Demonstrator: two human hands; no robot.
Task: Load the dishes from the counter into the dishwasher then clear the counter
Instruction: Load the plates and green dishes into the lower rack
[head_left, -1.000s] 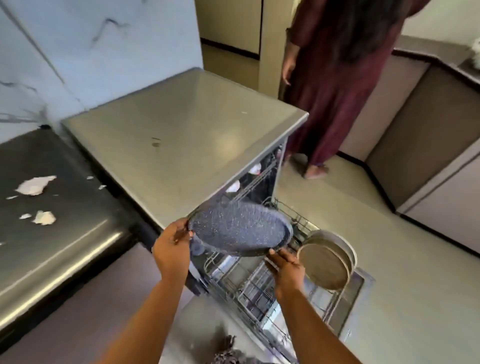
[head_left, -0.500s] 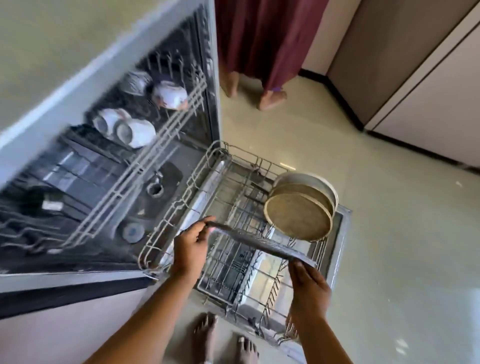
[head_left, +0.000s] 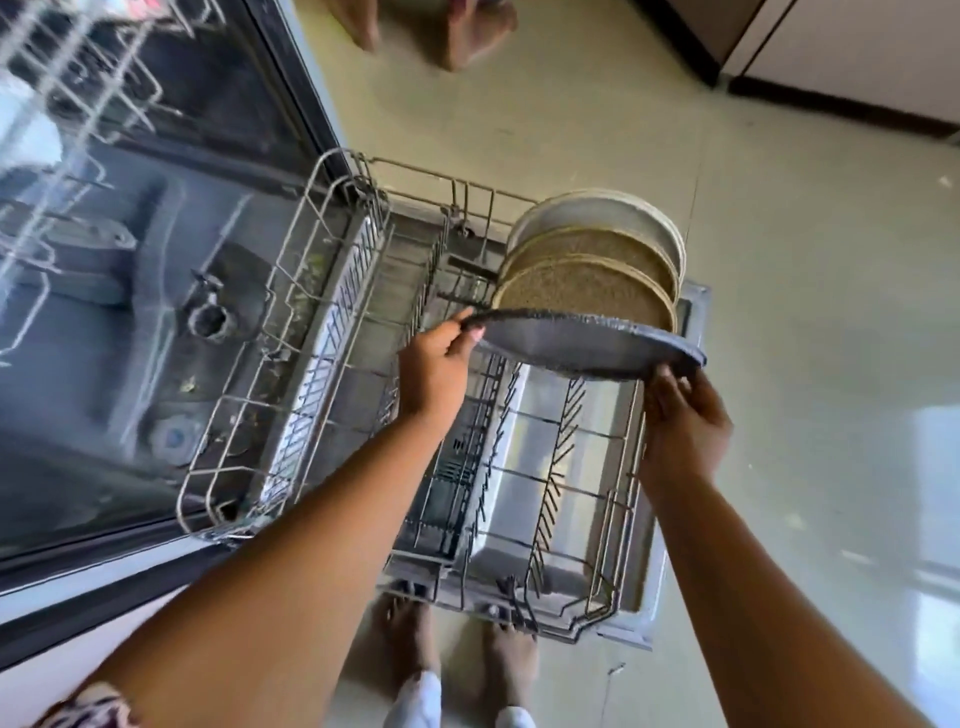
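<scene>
1. The dishwasher (head_left: 171, 291) stands open at our left. The counter is out of view, so we cannot tell what is left there to load or clear.
2. Its lower rack (head_left: 545, 467) is drawn out over the dropped door, with most tines bare. We judge there is room for a good deal more.
3. Three pale plates (head_left: 587, 296) stand on edge at the rack's far right, one behind another, so that much is loaded.
4. The dark speckled plate (head_left: 576, 345) hangs tilted above the rack, just in front of those three and not yet slotted. Seating it is the step in hand.
5. The left hand (head_left: 434, 364) curls its fingers round the plate's left rim, and the right hand (head_left: 685, 421) grips the right rim from below.
</scene>
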